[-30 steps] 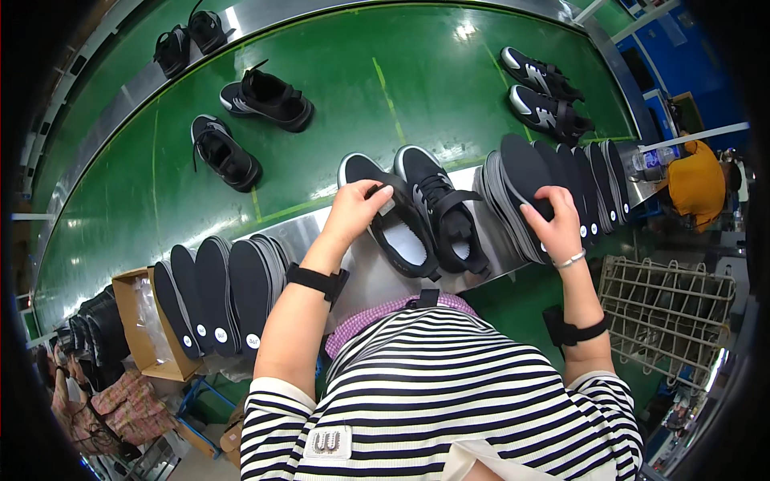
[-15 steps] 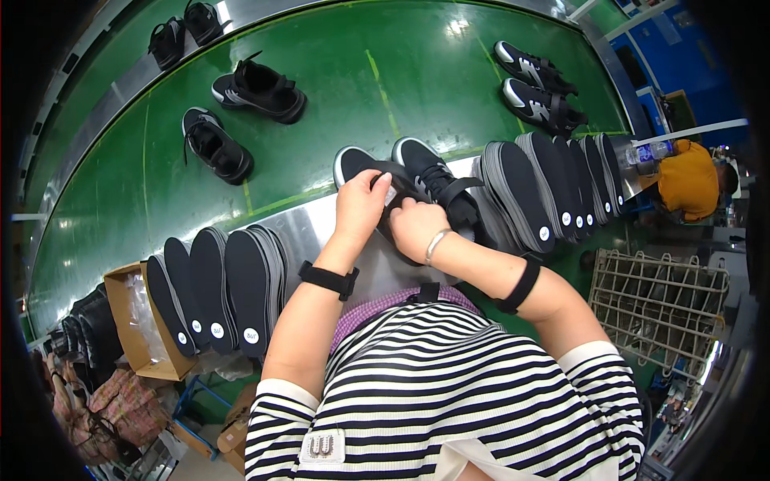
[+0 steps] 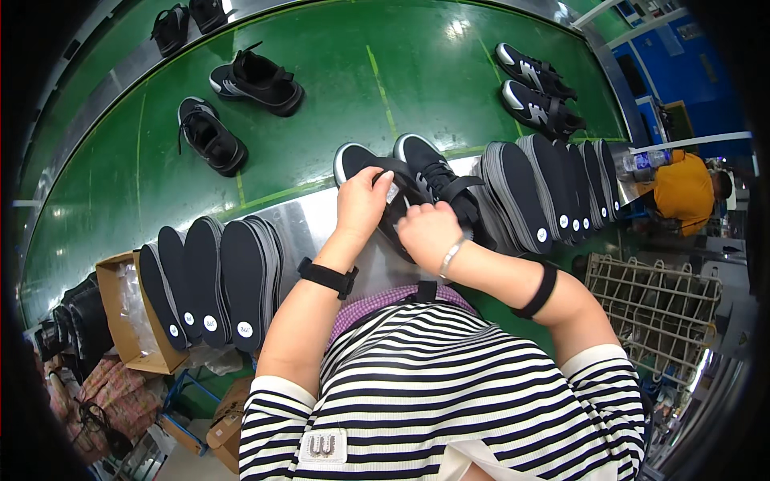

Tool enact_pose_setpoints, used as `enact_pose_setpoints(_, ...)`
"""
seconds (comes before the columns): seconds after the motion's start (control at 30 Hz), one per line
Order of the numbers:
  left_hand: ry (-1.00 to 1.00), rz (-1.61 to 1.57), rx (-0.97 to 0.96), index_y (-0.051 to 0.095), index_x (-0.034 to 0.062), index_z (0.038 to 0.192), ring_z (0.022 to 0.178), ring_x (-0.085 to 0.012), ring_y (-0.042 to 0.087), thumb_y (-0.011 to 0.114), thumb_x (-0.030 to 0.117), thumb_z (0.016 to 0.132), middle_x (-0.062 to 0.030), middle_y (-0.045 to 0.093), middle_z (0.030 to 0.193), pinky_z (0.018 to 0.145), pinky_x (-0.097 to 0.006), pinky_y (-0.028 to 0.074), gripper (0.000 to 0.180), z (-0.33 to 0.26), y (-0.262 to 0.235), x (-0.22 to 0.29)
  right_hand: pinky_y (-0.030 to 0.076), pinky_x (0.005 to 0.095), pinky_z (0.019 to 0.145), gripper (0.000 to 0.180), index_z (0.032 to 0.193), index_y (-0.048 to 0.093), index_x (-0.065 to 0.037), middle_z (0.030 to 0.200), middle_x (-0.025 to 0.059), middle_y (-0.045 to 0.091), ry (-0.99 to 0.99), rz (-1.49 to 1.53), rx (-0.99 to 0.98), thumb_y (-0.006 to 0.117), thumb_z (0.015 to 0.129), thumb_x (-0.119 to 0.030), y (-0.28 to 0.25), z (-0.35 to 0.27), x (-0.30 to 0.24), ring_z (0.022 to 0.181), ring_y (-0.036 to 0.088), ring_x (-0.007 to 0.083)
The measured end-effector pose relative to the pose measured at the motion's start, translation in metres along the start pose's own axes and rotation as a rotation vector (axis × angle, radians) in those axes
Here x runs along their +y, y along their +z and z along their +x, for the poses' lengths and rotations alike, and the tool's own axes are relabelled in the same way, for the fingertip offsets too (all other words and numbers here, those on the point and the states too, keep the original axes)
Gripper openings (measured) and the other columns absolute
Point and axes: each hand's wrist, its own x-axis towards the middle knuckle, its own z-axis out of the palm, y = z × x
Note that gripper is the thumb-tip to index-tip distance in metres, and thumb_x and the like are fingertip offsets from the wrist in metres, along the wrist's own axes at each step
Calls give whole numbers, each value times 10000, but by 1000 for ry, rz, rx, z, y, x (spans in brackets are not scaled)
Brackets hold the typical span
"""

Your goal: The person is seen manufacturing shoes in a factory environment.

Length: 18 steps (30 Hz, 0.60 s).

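Observation:
Two black sneakers with white toe caps lie side by side on the steel ledge in front of me. My left hand (image 3: pixel 362 202) grips the left sneaker (image 3: pixel 351 158) at its opening. My right hand (image 3: pixel 425 230) pushes a black insole (image 3: pixel 399 170) into that same shoe, with fingers closed on the insole's heel end. The right sneaker (image 3: pixel 429 164) lies just beyond my right hand, untouched. Both wrists carry black bands.
Stacks of black insoles lean on the ledge at left (image 3: pixel 210 280) and right (image 3: pixel 536 188). More sneakers ride the green conveyor belt (image 3: pixel 337 88) beyond. A cardboard box (image 3: pixel 116 321) sits at lower left, a wire basket (image 3: pixel 654 301) at right, another person in orange (image 3: pixel 682 188) farther right.
My right hand left the insole stack at right, brought an insole over and is now pressing it into the left sneaker. My left hand stayed on that shoe.

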Motion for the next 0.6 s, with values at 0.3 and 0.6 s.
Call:
enact_pose_setpoints(0.3, 92, -138, 41, 596, 6, 828, 714, -322, 579, 548, 238, 766, -177, 592, 757, 626, -350, 453, 245, -3, 5, -10, 420, 367, 815, 261, 845, 634, 2, 928, 197, 586, -152, 130, -666, 484, 673, -125, 27, 56, 14, 933, 541, 305)
enact_pose_setpoints(0.6, 32, -115, 0, 580, -26, 875, 725, -268, 590, 554, 229, 777, -186, 595, 781, 652, -308, 454, 274, -13, 9, -7, 462, 282, 722, 216, 900, 644, -90, 924, 75, 624, -66, -171, -600, 528, 732, -163, 36, 38, 1, 856, 601, 177)
